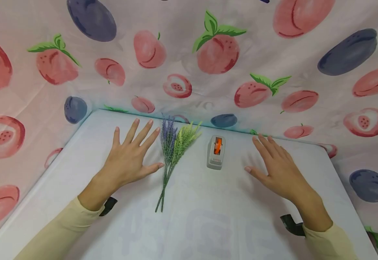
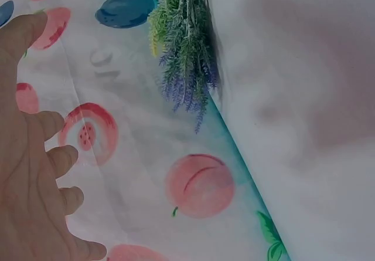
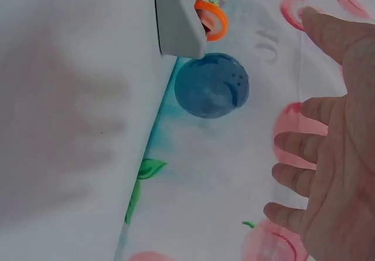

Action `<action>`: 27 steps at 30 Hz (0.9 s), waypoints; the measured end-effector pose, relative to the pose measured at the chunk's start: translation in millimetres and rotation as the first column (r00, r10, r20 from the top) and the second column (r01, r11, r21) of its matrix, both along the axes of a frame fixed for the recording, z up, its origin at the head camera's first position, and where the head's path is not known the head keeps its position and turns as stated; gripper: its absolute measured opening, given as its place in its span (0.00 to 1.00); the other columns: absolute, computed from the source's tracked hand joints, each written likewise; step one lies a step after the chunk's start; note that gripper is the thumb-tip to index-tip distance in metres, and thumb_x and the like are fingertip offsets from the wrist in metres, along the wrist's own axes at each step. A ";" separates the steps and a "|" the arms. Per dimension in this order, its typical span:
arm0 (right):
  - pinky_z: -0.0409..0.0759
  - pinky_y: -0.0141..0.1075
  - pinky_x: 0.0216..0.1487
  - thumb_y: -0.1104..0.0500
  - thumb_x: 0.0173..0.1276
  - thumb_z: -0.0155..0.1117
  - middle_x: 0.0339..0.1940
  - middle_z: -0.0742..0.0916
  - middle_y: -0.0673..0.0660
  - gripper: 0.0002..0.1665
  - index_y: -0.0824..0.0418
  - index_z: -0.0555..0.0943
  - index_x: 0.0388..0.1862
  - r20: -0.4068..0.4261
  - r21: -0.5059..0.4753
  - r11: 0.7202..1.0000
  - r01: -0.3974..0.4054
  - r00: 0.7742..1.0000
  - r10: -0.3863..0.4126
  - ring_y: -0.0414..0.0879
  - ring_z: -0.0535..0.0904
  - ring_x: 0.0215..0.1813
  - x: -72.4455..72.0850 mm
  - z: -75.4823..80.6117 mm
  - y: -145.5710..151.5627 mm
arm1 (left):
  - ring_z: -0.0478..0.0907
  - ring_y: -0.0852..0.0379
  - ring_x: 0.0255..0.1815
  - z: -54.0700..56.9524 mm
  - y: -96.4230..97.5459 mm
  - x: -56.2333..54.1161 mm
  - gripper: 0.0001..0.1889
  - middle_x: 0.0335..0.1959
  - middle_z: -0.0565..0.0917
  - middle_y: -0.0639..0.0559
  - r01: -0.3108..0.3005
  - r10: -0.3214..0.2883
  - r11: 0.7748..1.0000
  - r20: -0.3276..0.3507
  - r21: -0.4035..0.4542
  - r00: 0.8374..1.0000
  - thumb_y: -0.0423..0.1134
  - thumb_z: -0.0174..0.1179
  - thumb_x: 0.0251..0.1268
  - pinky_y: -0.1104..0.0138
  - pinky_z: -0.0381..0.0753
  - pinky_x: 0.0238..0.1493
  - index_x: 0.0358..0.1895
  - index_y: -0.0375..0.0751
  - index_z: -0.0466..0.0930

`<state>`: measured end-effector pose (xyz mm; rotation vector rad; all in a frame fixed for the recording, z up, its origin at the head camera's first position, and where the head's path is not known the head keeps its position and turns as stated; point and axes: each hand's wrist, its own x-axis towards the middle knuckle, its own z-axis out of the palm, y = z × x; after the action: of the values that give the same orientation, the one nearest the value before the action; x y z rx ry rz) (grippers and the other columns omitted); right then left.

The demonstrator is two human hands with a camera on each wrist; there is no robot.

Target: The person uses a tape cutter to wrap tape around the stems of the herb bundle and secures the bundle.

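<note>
Two artificial lavender sprigs, one purple (image 1: 168, 139) and one yellow-green (image 1: 184, 141), lie on the white table with their stems crossed. To their right stands a grey tape dispenser (image 1: 215, 162) with an orange core (image 1: 218, 146). My left hand (image 1: 127, 159) hovers left of the sprigs, fingers spread, holding nothing. Over the table right of the dispenser is my right hand (image 1: 276, 168), its fingers straight and nothing in them. The left wrist view shows the purple flower heads (image 2: 190, 91) apart from that hand; the right wrist view shows the dispenser (image 3: 179, 26) apart from the other.
A fruit-patterned cloth (image 1: 182, 47) hangs behind the table and along its sides. The white tabletop (image 1: 189, 195) meets it at the back edge. Black straps (image 1: 293, 225) show at both wrists.
</note>
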<state>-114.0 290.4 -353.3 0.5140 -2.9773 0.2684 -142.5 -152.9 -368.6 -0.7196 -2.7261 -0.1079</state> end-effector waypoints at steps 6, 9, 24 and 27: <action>0.54 0.70 0.73 0.33 0.67 0.65 0.84 0.57 0.59 0.57 0.51 0.51 0.85 -0.004 0.022 1.000 -0.005 1.000 0.005 0.63 0.48 0.83 0.4 -8.9 -4.1 | 0.38 0.42 0.84 -2.2 3.3 -1.3 0.52 0.85 0.48 0.52 0.010 -0.010 1.000 -0.011 -0.006 1.000 0.76 0.57 0.58 0.24 0.42 0.69 0.82 0.55 0.54; 0.53 0.72 0.71 0.32 0.68 0.64 0.84 0.57 0.61 0.56 0.52 0.51 0.85 -0.015 0.036 0.999 -0.013 1.000 0.013 0.64 0.48 0.83 1.0 -11.8 -7.4 | 0.39 0.41 0.84 -4.1 5.6 -1.6 0.53 0.84 0.48 0.51 0.018 -0.018 1.000 -0.026 -0.018 1.000 0.76 0.57 0.58 0.25 0.43 0.69 0.82 0.55 0.53; 0.75 0.63 0.61 0.45 0.72 0.66 0.71 0.74 0.63 0.44 0.56 0.61 0.81 0.032 -0.143 0.989 0.047 0.999 -0.043 0.61 0.72 0.70 -0.7 -23.5 -25.0 | 0.44 0.40 0.84 -12.8 24.0 -6.3 0.53 0.84 0.50 0.47 0.055 -0.055 0.998 0.001 -0.024 0.998 0.76 0.57 0.59 0.28 0.54 0.69 0.83 0.53 0.52; 0.79 0.60 0.59 0.50 0.74 0.66 0.64 0.80 0.62 0.37 0.59 0.67 0.77 0.074 -0.235 0.970 0.068 0.996 -0.052 0.58 0.78 0.64 -4.0 -25.1 -27.7 | 0.47 0.40 0.83 -13.9 28.8 -7.6 0.53 0.83 0.53 0.45 0.075 -0.075 0.997 -0.007 -0.019 0.997 0.75 0.58 0.60 0.31 0.62 0.67 0.83 0.51 0.52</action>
<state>-118.0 262.7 -378.4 0.3934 -2.9615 0.6383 -150.1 -124.1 -382.5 -0.8261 -2.6968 -0.0973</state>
